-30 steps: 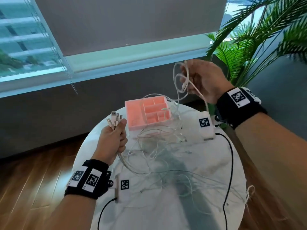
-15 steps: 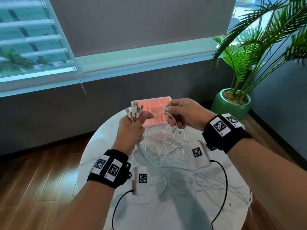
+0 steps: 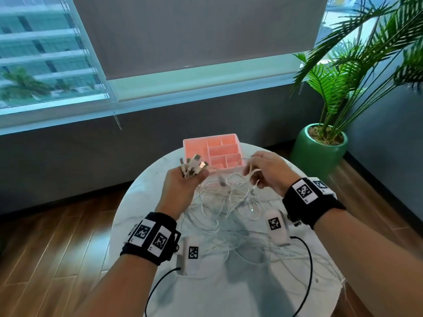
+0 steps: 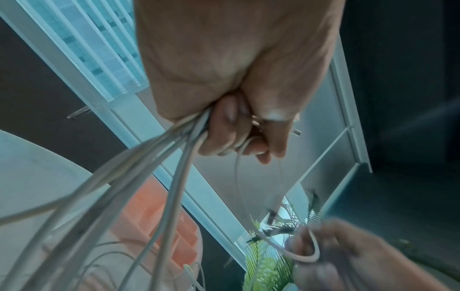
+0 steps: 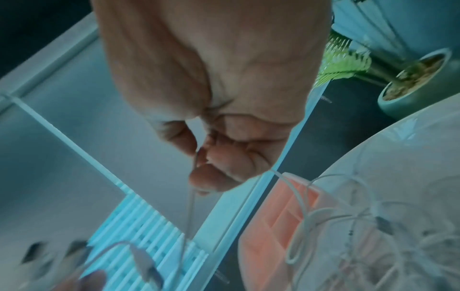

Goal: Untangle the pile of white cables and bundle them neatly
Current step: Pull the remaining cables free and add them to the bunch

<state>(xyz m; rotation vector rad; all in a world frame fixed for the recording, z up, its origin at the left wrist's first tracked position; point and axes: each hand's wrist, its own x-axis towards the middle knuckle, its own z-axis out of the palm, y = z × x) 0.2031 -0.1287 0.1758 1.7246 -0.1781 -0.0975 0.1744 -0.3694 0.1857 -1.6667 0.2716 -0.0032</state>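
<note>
Gathering plug ends is going well if each strand is being worked free gently, never yanked, so loops in the white cables (image 3: 229, 202) are not tightening. Sprawling over the round table (image 3: 142, 202), they are lying at 3 o'clock of the left hand (image 3: 180, 188), which is clenching a sheaf of connectors (image 3: 193, 167), and 8 o'clock of the right hand (image 3: 266, 172), which is pinching one strand; the pink organizer (image 3: 194, 145) is sitting at 12 o'clock.

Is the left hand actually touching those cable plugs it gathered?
Touching. The head view shows the left hand gripping the plugs; the left wrist view shows fingers curled round their cables.
</note>
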